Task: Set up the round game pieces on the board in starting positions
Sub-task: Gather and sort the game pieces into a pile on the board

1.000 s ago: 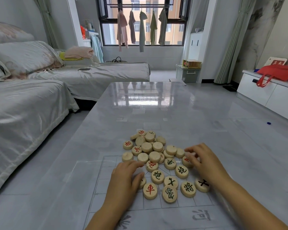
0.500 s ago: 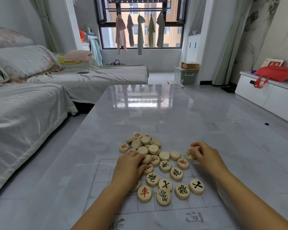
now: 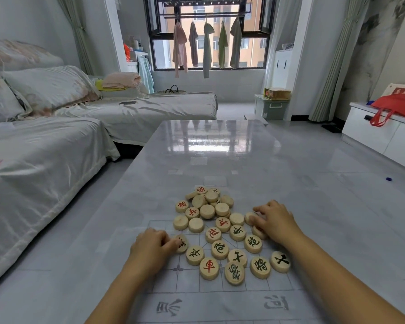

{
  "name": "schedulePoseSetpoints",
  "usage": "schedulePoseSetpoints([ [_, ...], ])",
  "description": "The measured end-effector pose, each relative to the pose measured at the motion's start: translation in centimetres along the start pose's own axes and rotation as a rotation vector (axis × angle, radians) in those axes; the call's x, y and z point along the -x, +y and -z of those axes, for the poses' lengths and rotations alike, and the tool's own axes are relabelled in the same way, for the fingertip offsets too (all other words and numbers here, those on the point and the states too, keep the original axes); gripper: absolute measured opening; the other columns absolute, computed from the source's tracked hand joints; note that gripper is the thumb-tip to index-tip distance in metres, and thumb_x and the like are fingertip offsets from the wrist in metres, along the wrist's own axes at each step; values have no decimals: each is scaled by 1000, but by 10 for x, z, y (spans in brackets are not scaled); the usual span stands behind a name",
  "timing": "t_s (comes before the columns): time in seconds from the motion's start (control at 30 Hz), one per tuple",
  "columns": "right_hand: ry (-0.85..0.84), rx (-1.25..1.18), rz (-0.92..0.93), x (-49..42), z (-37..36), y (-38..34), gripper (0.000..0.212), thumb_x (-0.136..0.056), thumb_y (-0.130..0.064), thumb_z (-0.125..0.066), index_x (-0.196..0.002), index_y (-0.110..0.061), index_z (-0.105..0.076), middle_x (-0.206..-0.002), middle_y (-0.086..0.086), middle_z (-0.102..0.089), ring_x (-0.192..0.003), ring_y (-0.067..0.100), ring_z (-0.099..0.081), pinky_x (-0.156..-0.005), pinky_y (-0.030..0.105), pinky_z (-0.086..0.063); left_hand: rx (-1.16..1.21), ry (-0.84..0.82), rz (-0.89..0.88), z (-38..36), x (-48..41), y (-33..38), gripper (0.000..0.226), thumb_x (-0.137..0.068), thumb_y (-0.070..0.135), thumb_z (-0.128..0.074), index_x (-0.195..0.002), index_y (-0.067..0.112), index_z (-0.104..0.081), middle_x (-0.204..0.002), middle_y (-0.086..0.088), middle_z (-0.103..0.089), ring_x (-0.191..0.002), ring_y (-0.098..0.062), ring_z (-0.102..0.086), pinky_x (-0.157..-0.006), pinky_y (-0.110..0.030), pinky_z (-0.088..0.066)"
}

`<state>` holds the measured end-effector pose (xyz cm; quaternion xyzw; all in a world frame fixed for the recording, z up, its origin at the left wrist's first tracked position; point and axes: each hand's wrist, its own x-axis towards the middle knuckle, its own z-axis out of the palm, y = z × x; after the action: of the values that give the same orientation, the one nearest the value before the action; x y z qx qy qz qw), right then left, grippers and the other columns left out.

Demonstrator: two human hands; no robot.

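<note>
While the round pieces [image 3: 216, 232] lie heaped mid-board [image 3: 255, 298], left hand [image 3: 151, 250] pinches one piece and right hand [image 3: 275, 222] curls over two; separating colours first would help.

Pale wooden round pieces [image 3: 220, 228], some marked in red, some in dark green-black, others blank-faced. The board [image 3: 220, 300] is translucent white with thin grey grid lines and grey characters. Beneath it, a glossy grey marbled table [image 3: 290, 164].
</note>
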<state>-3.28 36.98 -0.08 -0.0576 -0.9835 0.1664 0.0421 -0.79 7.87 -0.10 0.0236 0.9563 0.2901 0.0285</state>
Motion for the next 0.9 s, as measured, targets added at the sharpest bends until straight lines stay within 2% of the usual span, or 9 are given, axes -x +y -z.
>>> schedulePoseSetpoints([
  [0.07,-38,21,-19,-5,1,-8,36,-90,-38,-51,-121,-22,-56,-121,7,-51,-114,26,-47,-90,34,-36,-82,94,9,-1,-3,6,29,-83,45,-62,-95,19,-56,-96,-1,-51,-97,-20,-52,-80,-31,-44],
  [0.13,26,-97,-17,-5,3,-10,24,-86,-29,-59,-107,-19,-56,-109,6,-54,-100,24,-52,-82,33,-40,26,110,-21,-5,-8,10,33,-86,36,-61,-113,19,-54,-110,-3,-53,-105,-21,-52,-91,-35,-46],
  [0.2,107,-245,29,3,7,-6,12,-84,-19,-60,-92,-19,-50,-95,2,-53,-82,20,-52,-68,29,-41,21,133,-74,-11,-12,11,33,-89,29,-56,-121,20,-53,-119,-4,-55,-108,-21,-51,-95,-38,-45],
  [0.27,197,-400,72,17,11,4,17,-83,-17,-63,-91,-23,-48,-86,-3,-50,-73,13,-50,-62,22,-38,-17,151,-113,-15,-18,11,37,-91,28,-53,-128,22,-51,-125,-3,-53,-113,-22,-48,-97,-35,-41],
  [0.37,290,-498,109,46,13,25,16,-81,-20,-67,-89,-28,-55,-85,-11,-50,-74,5,-52,-62,14,-37,30,138,-87,-18,-27,13,35,-92,32,-52,-126,24,-55,-121,-5,-53,-113,-23,-48,-97,-36,-41],
  [0.5,277,-497,103,66,5,46,34,-79,-5,-66,-79,-35,-50,-90,-9,-50,-79,6,-54,-64,18,-40,194,181,-28,-21,-28,13,25,-88,30,-59,-112,22,-64,-111,-6,-58,-107,-25,-53,-93,-44,-45],
  [0.63,192,-491,128,71,1,51,35,-78,1,-62,-80,-31,-48,-90,-10,-51,-77,7,-52,-62,17,-41,177,247,-64,-27,-22,15,21,-87,29,-62,-105,21,-66,-115,3,-64,-104,-22,-54,-90,-44,-45],
  [0.73,131,-516,193,75,-1,52,35,-76,4,-63,-80,-28,-50,-90,-9,-51,-79,3,-50,-64,14,-38,175,270,-38,-27,-21,19,14,-82,30,-66,-95,25,-65,-100,5,-65,-98,-19,-54,-86,-41,-45],
  [0.9,84,-512,295,75,0,52,33,-75,1,-67,-82,-28,-54,-94,-12,-52,-83,-7,-50,-66,8,-39,144,235,-34,-27,-23,20,33,-79,36,-69,-111,27,-65,-106,5,-64,-97,-15,-53,-89,-40,-44],
])
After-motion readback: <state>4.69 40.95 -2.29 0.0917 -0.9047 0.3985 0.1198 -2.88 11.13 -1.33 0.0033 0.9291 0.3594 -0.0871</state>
